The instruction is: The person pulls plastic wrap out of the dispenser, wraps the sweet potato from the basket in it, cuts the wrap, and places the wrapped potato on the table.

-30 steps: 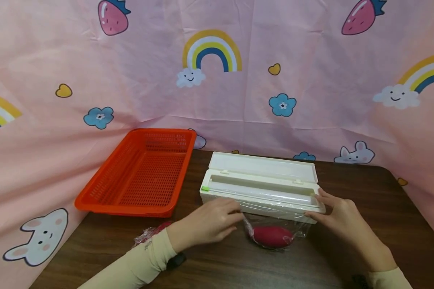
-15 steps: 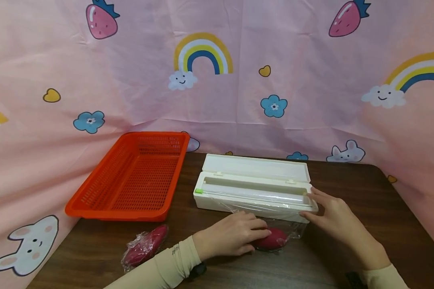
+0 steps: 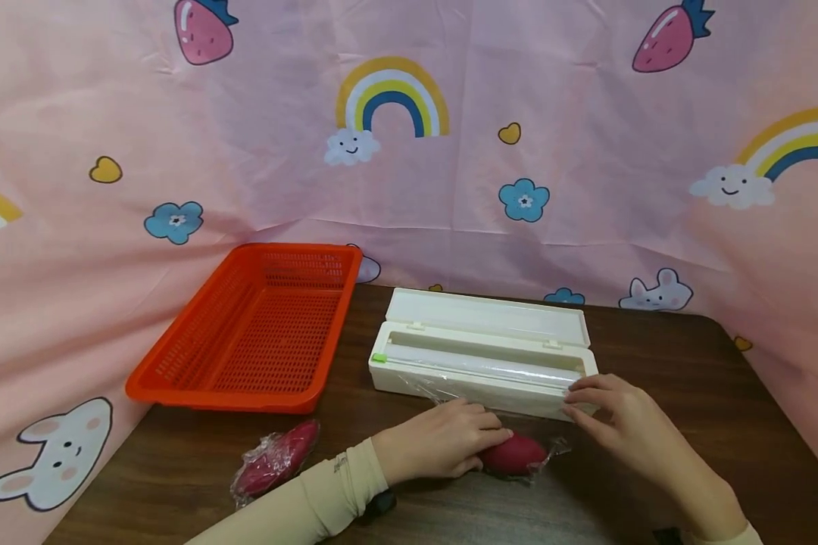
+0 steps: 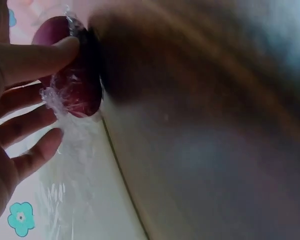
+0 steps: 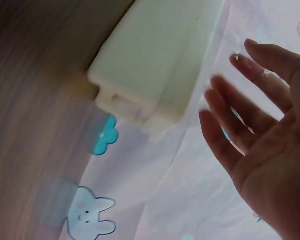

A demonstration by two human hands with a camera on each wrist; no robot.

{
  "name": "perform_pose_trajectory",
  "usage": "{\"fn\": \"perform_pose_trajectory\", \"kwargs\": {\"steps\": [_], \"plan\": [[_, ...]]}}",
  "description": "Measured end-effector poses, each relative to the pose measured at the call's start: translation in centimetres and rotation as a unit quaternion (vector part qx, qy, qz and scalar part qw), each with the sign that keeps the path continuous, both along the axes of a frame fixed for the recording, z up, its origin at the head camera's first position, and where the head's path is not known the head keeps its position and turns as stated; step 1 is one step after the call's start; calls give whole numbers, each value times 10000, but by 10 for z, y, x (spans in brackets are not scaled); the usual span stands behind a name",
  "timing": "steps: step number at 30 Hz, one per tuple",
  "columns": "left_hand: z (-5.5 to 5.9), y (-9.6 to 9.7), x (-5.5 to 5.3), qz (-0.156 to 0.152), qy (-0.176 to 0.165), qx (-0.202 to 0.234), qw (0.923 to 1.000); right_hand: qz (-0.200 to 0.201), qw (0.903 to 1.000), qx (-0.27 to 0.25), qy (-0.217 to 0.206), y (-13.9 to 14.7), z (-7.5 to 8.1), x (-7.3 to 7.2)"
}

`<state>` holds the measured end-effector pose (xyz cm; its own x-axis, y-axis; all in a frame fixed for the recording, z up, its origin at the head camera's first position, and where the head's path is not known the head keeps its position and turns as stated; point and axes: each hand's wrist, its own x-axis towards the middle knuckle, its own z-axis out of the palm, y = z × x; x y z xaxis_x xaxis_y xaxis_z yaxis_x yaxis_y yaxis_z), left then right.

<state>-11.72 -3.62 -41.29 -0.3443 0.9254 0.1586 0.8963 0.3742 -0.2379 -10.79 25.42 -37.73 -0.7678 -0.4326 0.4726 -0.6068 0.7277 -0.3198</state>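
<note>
A smooth, dark red oval thing (image 3: 516, 456), partly covered by clear plastic film, lies on the table in front of a white cling film box (image 3: 518, 397). My left hand (image 3: 443, 439) grips its left end; in the left wrist view the thumb (image 4: 65, 52) lies across it and fingers reach behind. Film (image 4: 67, 150) trails from it over the box. The box lid stands open, with a film roll (image 3: 477, 365) inside and a green slider (image 3: 379, 358) at the left. My right hand (image 3: 627, 424) hovers by the box's right end, fingers loosely bent, holding nothing.
Another dark red oval thing (image 3: 279, 458), wrapped in crinkled film, lies at the left of the dark wooden table (image 3: 518, 515). Behind it stands an orange mesh basket (image 3: 225, 401). A pink patterned cloth (image 3: 450, 189) hangs behind the table.
My left hand has moved right from the film and grips the red oval thing. My right hand has come off the box's right end. Film at the right now bunches close to the red thing.
</note>
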Motion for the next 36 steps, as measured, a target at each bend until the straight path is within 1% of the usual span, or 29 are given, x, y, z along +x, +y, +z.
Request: {"fn": "perform_pose_trajectory", "kwargs": {"steps": [4, 6, 8, 10, 12, 15, 18, 19, 23, 27, 29, 32, 34, 36], "plan": [[3, 2, -5, 26, -338, -1, 9994, 591, 9965, -457, -377, -8, 1, 9], [4, 2, -9, 79, -570, -16, 9983, 818, 9936, -632, -465, -12, 1, 13], [4, 1, -13, 129, -895, 11, 9959, 954, 9913, -750, -506, -17, 1, 19], [5, 0, -15, 184, -1161, 20, 9931, 1083, 9896, -840, -434, -23, -2, 24], [6, -1, -17, 228, -1381, 48, 9901, 1245, 9873, -886, -441, -30, -6, 27], [6, 0, -19, 271, -1490, 28, 9885, 1588, 9835, -803, -336, -42, -16, 29], [6, 1, -21, 382, -1635, -19, 9858, 1906, 9795, -558, -346, -51, -27, 32], [6, 2, -21, 408, -1681, -39, 9849, 1941, 9792, -461, -361, -53, -30, 33], [6, 3, -24, 413, -1939, -38, 9801, 1847, 9819, -88, -402, -57, -38, 39], [7, 2, -26, 403, -2094, -35, 9770, 1841, 9824, 270, -158, -60, -38, 43], [8, 2, -28, 428, -2176, -36, 9751, 1845, 9817, 385, -258, -60, -35, 44], [8, 2, -29, 450, -2244, -46, 9735, 1808, 9810, 395, -586, -56, -29, 47], [9, 2, -30, 468, -2282, -73, 9725, 1792, 9822, 409, -381, -50, -28, 48], [10, 3, -30, 482, -2346, -96, 9708, 1680, 9844, 520, 71, -43, -28, 47]]}}
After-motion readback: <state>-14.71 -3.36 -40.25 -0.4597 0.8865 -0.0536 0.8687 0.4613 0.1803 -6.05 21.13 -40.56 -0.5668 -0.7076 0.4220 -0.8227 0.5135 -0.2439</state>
